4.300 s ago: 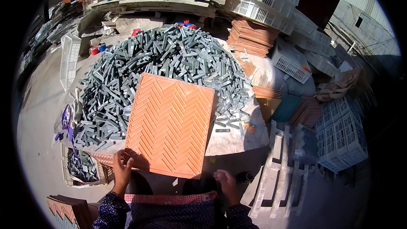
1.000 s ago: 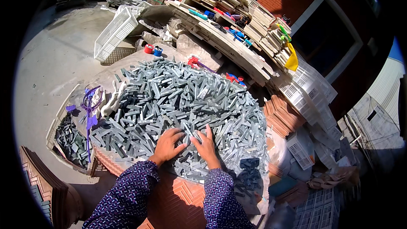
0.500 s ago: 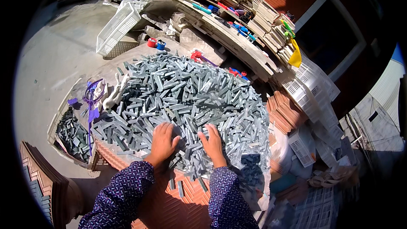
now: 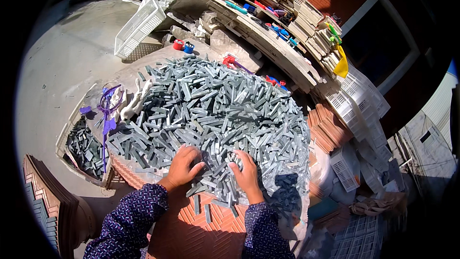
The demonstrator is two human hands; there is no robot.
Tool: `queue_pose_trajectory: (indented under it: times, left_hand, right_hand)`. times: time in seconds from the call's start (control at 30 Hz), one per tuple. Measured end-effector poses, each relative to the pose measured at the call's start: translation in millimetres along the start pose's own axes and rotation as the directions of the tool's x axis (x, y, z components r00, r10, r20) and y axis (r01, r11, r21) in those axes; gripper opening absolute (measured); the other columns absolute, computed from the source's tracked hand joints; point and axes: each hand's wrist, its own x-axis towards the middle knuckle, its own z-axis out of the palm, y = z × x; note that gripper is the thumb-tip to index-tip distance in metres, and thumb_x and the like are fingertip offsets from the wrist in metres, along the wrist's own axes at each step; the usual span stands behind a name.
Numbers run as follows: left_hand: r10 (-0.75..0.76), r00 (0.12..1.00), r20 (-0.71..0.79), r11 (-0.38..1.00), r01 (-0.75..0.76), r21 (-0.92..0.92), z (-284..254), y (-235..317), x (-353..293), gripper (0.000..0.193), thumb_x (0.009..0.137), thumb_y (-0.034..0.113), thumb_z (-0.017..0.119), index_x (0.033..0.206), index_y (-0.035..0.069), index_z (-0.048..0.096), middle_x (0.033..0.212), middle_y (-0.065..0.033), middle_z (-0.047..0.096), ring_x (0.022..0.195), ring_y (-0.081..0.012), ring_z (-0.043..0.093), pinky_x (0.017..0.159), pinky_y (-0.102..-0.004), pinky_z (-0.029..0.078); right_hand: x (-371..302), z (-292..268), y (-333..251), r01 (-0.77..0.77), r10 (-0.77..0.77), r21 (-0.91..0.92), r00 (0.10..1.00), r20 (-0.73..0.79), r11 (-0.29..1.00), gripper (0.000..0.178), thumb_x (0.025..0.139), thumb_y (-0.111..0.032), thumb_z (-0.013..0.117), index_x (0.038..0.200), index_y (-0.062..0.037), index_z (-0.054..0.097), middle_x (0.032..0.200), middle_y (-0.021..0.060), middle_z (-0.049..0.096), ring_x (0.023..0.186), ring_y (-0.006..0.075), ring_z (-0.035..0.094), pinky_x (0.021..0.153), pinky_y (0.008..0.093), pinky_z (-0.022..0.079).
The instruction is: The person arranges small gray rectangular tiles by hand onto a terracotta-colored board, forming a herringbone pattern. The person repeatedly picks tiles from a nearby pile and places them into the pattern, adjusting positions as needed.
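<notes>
A broad heap of small grey stone-like strips (image 4: 191,93) lies in front of me. My left hand (image 4: 184,167) rests at its near side, fingertips among the strips and thumb held apart. To its right, my right hand (image 4: 247,175) touches the heap's near edge with its thumb and fingers spread. Neither hand grips a strip that I can make out; some fingertips are hidden by the pieces. Between my forearms is a red-brown board with herringbone grooves (image 4: 218,228). A few loose strips (image 4: 207,213) lie on its far part.
At left stand a crate of strips (image 4: 86,148), a stack of grooved boards (image 4: 55,196) and a purple wand-like item (image 4: 104,129). White gloves (image 4: 132,105) lie beside the heap. Further off are a white crate (image 4: 139,29), small red and blue tubs (image 4: 183,46) and stacked boards (image 4: 263,33).
Both hands have drawn slightly nearer to me, and the right one has moved a little to the right. The whole view has shifted slightly.
</notes>
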Motion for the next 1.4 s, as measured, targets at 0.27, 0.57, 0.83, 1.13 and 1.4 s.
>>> queue_pose_trajectory:
  times: [0.27,0.57,0.83,1.13,1.4]
  left_hand:
    - [-0.163,0.985,-0.052,0.984,0.166,0.066,32.8,6.6,12.5,0.04,0.092,0.037,0.054,0.113,0.004,0.064,0.126,-0.0117,0.059,0.13,-0.0351,0.041,0.109,-0.0577,0.022]
    - [-0.135,0.961,0.243,0.94,0.201,-0.274,27.1,27.8,-37.3,0.037,0.092,0.036,0.053,0.103,0.002,0.063,0.107,-0.0156,0.064,0.111,-0.0321,0.057,0.113,-0.0562,0.012]
    - [0.117,0.984,0.136,0.989,-0.102,-0.11,-7.9,68.6,-50.7,0.029,0.085,0.027,0.062,0.105,0.006,0.062,0.118,-0.0098,0.06,0.126,-0.0322,0.047,0.109,-0.0555,0.024]
    - [-0.032,0.983,0.183,0.973,-0.011,0.231,22.9,36.5,-57.0,0.049,0.089,0.044,0.058,0.122,0.007,0.061,0.147,-0.0284,0.03,0.137,-0.0397,0.029,0.112,-0.0552,0.017]
    - [-0.086,0.939,0.333,0.957,0.17,-0.234,-1.0,66.2,-81.7,0.043,0.083,0.043,0.065,0.1,0.004,0.062,0.11,-0.0147,0.054,0.105,-0.0351,0.053,0.094,-0.045,0.04]
  right_hand:
    - [0.3,48.1,21.1,-0.059,0.061,-0.017,0.992,0.108,0.998,0.052,0.082,-0.042,0.069,0.116,-0.0033,0.06,0.128,0.0216,0.052,0.12,0.038,0.049,0.099,0.0434,0.041]
    - [-44.6,17.9,-28.3,0.098,-0.098,0.011,0.964,0.248,0.995,0.034,0.083,-0.031,0.068,0.095,0.0009,0.065,0.119,0.0178,0.059,0.112,0.0354,0.054,0.094,0.0413,0.043]
    - [-78.9,-13.0,-33.0,-0.013,0.012,-0.086,1.0,-0.014,0.996,0.038,0.08,-0.028,0.074,0.107,-0.0021,0.064,0.123,0.0218,0.055,0.117,0.0401,0.05,0.098,0.0449,0.04]
    - [-81.8,23.5,13.6,-0.129,0.145,-0.253,0.988,0.045,0.959,0.036,0.082,-0.041,0.069,0.111,-0.0187,0.068,0.137,0.015,0.048,0.131,0.0403,0.034,0.107,0.0513,0.028]
    - [-113.1,16.9,-59.7,0.003,-0.001,0.05,0.999,-0.039,0.999,0.034,0.078,-0.028,0.074,0.102,-0.0072,0.063,0.113,0.0149,0.06,0.119,0.0373,0.048,0.104,0.0477,0.034]
